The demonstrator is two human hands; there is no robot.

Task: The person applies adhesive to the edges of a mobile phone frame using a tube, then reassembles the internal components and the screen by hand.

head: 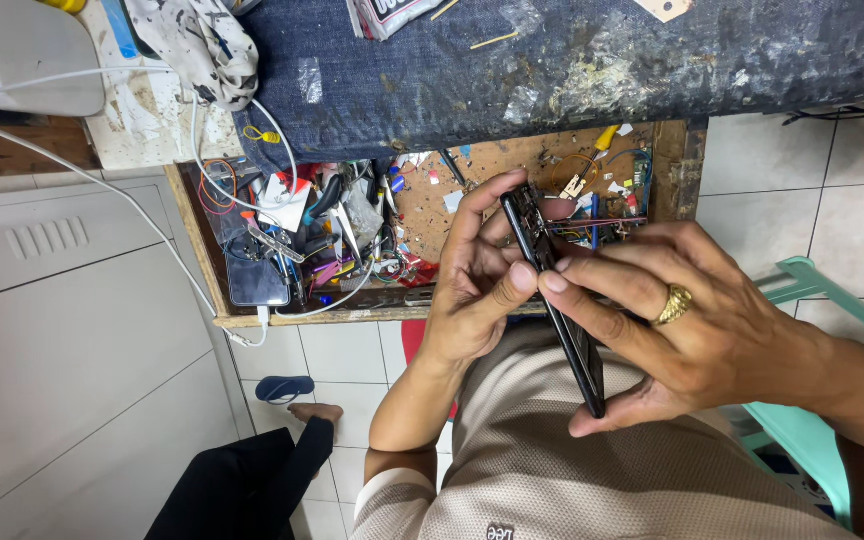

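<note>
A black phone (552, 290) is held edge-on above the person's lap, before an open drawer (252, 320) of tools. The left hand (477, 290) and right hand (692, 320) both clamp it, thumbs meeting on its edge.

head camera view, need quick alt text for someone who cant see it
Two bare hands hold a thin black phone edge-on above the person's lap: the left hand pinches its upper part, and the right hand, wearing a gold ring, grips it from the other side. Behind is an open wooden drawer cluttered with wires and small tools.
</note>
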